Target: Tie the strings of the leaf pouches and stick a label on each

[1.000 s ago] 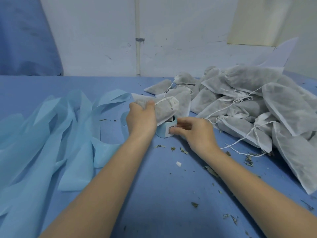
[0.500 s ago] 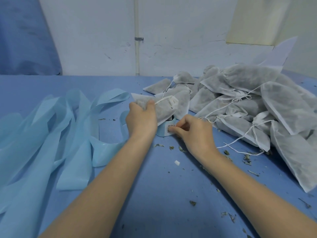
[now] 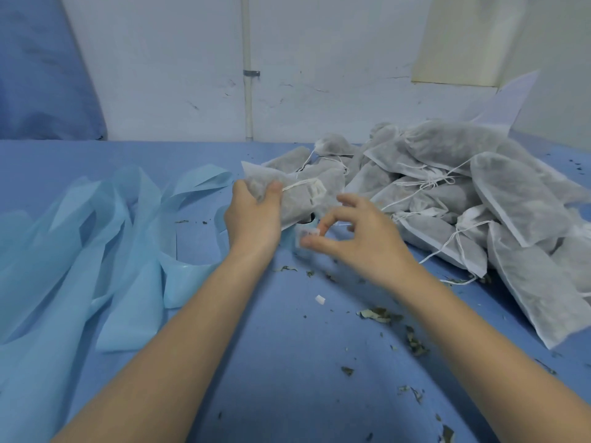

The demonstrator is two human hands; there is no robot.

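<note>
My left hand point(image 3: 252, 215) grips a grey leaf pouch point(image 3: 300, 199) by its neck, held just above the blue table; its white string is tied around the neck. My right hand point(image 3: 361, 241) is raised a little and blurred, pinching a small white label point(image 3: 307, 232) between thumb and forefinger. Behind that label, a light blue label dispenser point(image 3: 289, 235) sits mostly hidden under the pouch. A large pile of grey leaf pouches point(image 3: 463, 193) with white strings lies to the right.
Light blue backing strips point(image 3: 96, 251) lie heaped across the left of the blue table point(image 3: 287, 378). Dry leaf bits point(image 3: 380, 314) and a small white scrap point(image 3: 320, 299) are scattered near my right forearm. A white wall with a pipe stands behind.
My right hand has come off the dispenser and lifted slightly, now with a white label pinched in its fingertips. My left hand still holds the pouch in the same place.
</note>
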